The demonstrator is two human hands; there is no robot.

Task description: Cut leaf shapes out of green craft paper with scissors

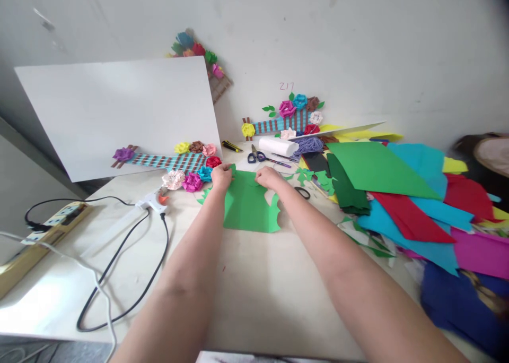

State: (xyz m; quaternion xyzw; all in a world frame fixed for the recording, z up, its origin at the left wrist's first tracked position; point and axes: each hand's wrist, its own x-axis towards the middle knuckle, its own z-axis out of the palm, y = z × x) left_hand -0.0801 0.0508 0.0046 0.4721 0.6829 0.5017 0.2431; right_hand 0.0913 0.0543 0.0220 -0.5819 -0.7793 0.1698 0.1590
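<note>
A green paper sheet (pixel 245 206) lies on the table in front of me, its right edge cut in a wavy outline. At its upper left corner my left hand (pixel 221 176) is closed, fingers pinched on the paper. My right hand (pixel 269 177) has its fingers bent together at the upper right part of the same sheet; the fingertips are partly hidden. Green cut leaf pieces (pixel 304 176) lie to the right of my right hand, and others peek out left of my left wrist. Beyond the sheet lie scissors (pixel 262 157).
A glue gun (pixel 155 199) with its black cord lies left, near a power strip (pixel 55 230). Two flower-decorated lattices, one lower left (pixel 170 163) and one behind (pixel 282 123), lean upright. Coloured paper (pixel 382 166) is heaped right. A utility knife (pixel 231 146) lies behind.
</note>
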